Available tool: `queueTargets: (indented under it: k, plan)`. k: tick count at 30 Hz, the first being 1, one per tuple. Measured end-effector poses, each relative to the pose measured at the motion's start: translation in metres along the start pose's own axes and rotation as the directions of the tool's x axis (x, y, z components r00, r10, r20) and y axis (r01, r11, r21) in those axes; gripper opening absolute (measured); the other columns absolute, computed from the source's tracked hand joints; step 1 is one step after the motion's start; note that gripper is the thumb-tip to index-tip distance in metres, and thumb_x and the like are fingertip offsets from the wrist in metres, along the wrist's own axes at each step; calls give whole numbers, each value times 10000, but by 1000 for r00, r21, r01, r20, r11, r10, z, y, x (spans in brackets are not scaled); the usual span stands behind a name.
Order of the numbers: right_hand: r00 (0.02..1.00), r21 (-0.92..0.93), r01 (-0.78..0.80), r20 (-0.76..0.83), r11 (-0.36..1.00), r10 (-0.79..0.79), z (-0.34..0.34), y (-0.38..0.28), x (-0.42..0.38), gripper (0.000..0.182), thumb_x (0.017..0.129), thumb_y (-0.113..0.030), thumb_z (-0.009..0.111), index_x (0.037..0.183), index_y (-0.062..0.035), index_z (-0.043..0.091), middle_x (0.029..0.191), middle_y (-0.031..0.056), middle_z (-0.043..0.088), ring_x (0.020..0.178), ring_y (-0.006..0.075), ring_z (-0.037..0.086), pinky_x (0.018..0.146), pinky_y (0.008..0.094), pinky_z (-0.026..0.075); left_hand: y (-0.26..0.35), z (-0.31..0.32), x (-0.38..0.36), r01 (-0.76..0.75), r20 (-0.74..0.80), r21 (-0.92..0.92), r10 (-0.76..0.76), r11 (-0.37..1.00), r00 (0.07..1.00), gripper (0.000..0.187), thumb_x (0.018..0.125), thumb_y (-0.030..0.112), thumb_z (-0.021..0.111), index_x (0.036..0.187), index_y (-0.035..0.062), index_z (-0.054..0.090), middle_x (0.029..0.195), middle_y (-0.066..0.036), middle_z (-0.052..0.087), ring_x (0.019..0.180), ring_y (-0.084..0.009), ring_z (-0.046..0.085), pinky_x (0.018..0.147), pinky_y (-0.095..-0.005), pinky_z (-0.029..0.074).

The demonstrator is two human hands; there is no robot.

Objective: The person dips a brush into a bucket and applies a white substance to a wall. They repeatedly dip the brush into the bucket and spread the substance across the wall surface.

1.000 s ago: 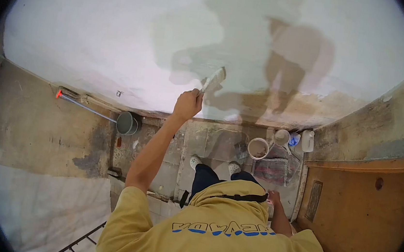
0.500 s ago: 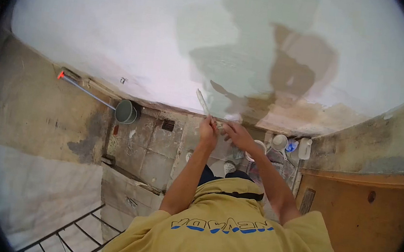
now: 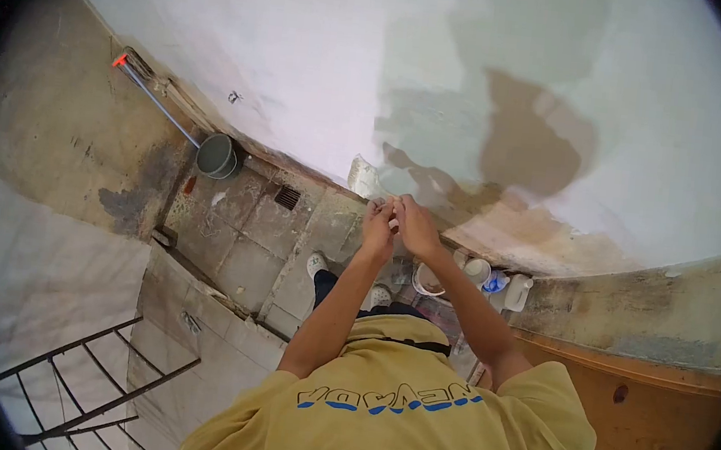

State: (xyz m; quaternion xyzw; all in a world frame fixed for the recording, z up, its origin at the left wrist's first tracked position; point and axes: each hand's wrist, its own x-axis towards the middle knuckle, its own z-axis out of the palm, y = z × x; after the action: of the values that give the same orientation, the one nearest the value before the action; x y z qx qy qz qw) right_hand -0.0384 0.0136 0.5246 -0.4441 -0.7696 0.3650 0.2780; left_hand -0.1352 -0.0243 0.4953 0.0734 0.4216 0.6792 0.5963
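Observation:
A broad putty knife (image 3: 367, 179), its blade smeared with whitish paste, sticks out beyond my fingers toward the wall (image 3: 297, 71). My left hand (image 3: 378, 227) is closed around its handle end. Beside it, my right hand (image 3: 416, 227) is also closed, with its fingertips meeting those of the left hand near the base of the blade. Whatever lies inside the right fingers is hidden. Part of the wall behind the blade is in my shadow, and its lower strip is brownish and bare.
A grey bucket (image 3: 217, 156) stands at the left, with a long blue-grey handle (image 3: 160, 104) leaning by it. On the right are a white tub (image 3: 429, 280), a white jug (image 3: 518, 293) and an orange-brown panel (image 3: 619, 423). A dark metal rack (image 3: 94, 373) is at lower left.
The blade has turned from edge-on to showing its broad face. My right hand has come closer against the left hand. The whole view has rotated somewhat.

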Motion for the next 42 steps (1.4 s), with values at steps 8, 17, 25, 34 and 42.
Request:
queueTargets:
  k: [8, 17, 25, 34, 42]
  plan:
    - [992, -67, 52, 118, 996, -44, -17, 7, 32, 242, 928, -196, 453, 884, 25, 542, 776, 251, 599, 792, 437, 592, 666, 481, 444, 7, 17, 3, -140, -5, 190, 143, 972, 990, 201, 931, 213, 581, 1073, 129, 466, 892, 3, 541, 754, -85, 502, 618, -259, 371]
    - [988, -254, -60, -152, 965, 22, -28, 19, 41, 301, 946, -277, 463, 954, 7, 563, 840, 248, 623, 811, 450, 589, 718, 515, 455, 13, -67, -13, 21, 169, 617, -159, 787, 973, 328, 938, 367, 549, 862, 66, 653, 762, 25, 545, 707, -88, 482, 621, -254, 390]
    - [923, -478, 1, -338, 878, -185, -64, -4, 89, 244, 942, -263, 512, 900, -32, 577, 817, 192, 642, 759, 391, 623, 667, 467, 499, 22, -196, -82, 273, -214, 680, -173, 681, 961, 306, 910, 339, 581, 876, 45, 661, 717, 0, 595, 621, -89, 538, 544, -231, 401]
    - [895, -575, -14, -372, 818, -246, -76, 11, 82, 210, 922, -247, 549, 936, -39, 570, 835, 168, 647, 781, 343, 641, 642, 431, 530, 2, -302, -148, 366, -509, 480, -87, 798, 857, 315, 902, 342, 584, 878, 35, 649, 707, -14, 596, 615, -109, 579, 508, -251, 412]
    - [874, -717, -29, -356, 696, -331, -115, 35, 50, 192, 909, -242, 566, 926, -52, 544, 806, 110, 628, 756, 264, 647, 602, 376, 544, -13, -312, -150, 428, -537, 417, -162, 802, 828, 308, 907, 320, 573, 907, 18, 637, 695, -21, 588, 590, -128, 580, 467, -256, 398]
